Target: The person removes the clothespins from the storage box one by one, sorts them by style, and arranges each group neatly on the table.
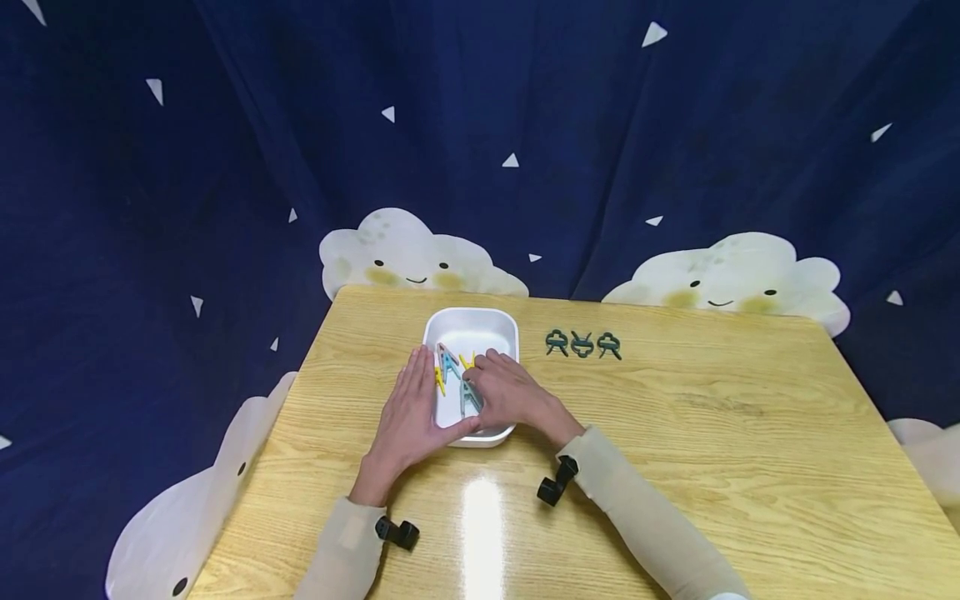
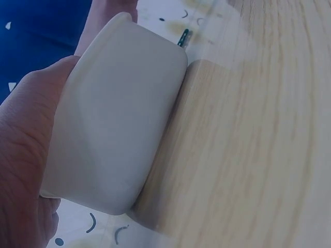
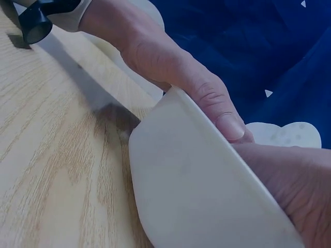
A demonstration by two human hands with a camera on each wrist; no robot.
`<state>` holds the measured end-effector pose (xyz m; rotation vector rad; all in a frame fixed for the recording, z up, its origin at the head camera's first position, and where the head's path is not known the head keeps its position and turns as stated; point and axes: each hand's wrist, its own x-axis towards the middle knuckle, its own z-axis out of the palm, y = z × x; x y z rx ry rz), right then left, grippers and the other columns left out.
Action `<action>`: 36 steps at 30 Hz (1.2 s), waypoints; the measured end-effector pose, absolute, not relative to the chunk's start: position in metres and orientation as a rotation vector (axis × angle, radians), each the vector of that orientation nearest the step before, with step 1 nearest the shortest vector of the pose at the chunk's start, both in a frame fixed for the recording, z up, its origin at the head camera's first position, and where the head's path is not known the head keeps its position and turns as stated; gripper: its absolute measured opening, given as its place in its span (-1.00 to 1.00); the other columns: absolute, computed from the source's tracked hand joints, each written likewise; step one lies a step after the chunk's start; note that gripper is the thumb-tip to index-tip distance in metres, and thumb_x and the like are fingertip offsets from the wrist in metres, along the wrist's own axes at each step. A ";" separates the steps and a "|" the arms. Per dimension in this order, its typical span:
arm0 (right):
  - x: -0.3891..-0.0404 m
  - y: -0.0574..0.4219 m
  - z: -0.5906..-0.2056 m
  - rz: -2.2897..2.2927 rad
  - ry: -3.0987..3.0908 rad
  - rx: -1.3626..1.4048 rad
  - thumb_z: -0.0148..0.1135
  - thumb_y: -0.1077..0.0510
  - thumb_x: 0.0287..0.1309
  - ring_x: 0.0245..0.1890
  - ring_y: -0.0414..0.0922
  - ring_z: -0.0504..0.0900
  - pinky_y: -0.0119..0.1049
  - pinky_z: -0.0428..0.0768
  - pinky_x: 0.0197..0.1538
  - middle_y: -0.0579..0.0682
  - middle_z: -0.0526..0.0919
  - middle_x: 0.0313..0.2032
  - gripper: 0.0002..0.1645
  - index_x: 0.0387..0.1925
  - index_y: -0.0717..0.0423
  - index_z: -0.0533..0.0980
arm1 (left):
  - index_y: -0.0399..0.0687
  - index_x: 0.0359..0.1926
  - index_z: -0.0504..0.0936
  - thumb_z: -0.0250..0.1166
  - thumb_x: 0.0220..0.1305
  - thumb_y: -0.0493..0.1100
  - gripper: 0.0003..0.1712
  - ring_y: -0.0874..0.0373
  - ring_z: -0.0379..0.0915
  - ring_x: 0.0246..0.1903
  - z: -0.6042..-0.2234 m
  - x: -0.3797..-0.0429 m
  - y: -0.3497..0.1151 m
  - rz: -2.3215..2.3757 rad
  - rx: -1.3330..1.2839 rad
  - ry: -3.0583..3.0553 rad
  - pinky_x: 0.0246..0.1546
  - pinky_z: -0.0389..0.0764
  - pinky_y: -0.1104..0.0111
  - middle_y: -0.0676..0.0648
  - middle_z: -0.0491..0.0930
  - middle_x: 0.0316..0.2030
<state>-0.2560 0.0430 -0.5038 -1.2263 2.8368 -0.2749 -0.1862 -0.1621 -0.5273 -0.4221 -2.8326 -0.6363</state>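
A: What are the hands busy with?

B: Small V-shaped clothespins point(image 1: 470, 393), plastic by their look, in yellow, pale blue, pink and grey-green. They lie loose inside a white, rectangular, round-cornered tub point(image 1: 472, 321), which sits upright on a pale wooden table point(image 1: 712, 450).

A: How does each hand hold?

B: The bare left hand point(image 1: 412, 417) lies with straight fingers along the tub's left side, thumb stretched along the near rim, bracing rather than clenching, I'd judge. The bare right hand point(image 1: 513, 392) reaches in over the right rim, fingers bent down among the clothespins. Whether it pinches one, I cannot tell; the hand hides its fingertips.

A: How would they handle?

B: Clothespins: light, stiff and springy, I'd guess, not fragile. Smooth legs may slip, so pinch across both arms. The tub looks light and rigid and could slide; steady it by its rim.

A: And the surroundings?

B: The table shows wood grain and a bright streak of reflected light. Three dark green clips point(image 1: 582, 345) lie in a row, right of the tub. Behind hangs a navy curtain point(image 1: 465, 67) with white triangles and smiling clouds.
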 end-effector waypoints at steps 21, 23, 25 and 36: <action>-0.256 0.061 -0.488 -0.448 2.903 -1.252 0.58 -0.59 -0.34 -0.21 -0.13 0.32 -0.27 0.39 -0.09 -0.11 0.53 -0.20 0.16 0.14 0.16 0.63 | -0.35 0.65 -0.15 0.12 0.11 0.74 0.54 -0.02 -0.42 0.66 -0.525 -0.186 -0.160 -0.658 -0.408 -2.856 0.64 -0.10 0.08 -0.25 -0.26 0.66; -0.256 0.065 -0.485 -0.488 2.913 -1.254 0.59 -0.54 -0.33 -0.20 -0.12 0.33 -0.26 0.40 -0.08 -0.09 0.55 -0.20 0.11 0.13 0.15 0.63 | -0.34 0.65 -0.16 0.12 0.10 0.74 0.55 0.01 -0.45 0.66 -0.525 -0.186 -0.160 -0.657 -0.402 -2.864 0.64 -0.11 0.10 -0.25 -0.26 0.67; -0.255 0.069 -0.481 -0.528 2.922 -1.252 0.61 -0.47 -0.32 -0.20 -0.11 0.34 -0.25 0.42 -0.07 -0.08 0.57 -0.19 0.05 0.11 0.14 0.63 | -0.34 0.65 -0.16 0.12 0.10 0.73 0.54 -0.01 -0.42 0.66 -0.525 -0.186 -0.160 -0.654 -0.403 -2.863 0.64 -0.10 0.09 -0.26 -0.23 0.67; -0.247 0.088 -0.466 -0.635 2.959 -1.194 0.60 -0.36 -0.34 -0.19 -0.07 0.36 -0.22 0.44 -0.08 -0.04 0.55 -0.23 -0.02 0.09 0.16 0.63 | -0.34 0.65 -0.13 0.14 0.10 0.72 0.54 -0.10 -0.30 0.66 -0.527 -0.186 -0.161 -0.639 -0.407 -2.848 0.63 -0.03 0.05 -0.30 -0.16 0.66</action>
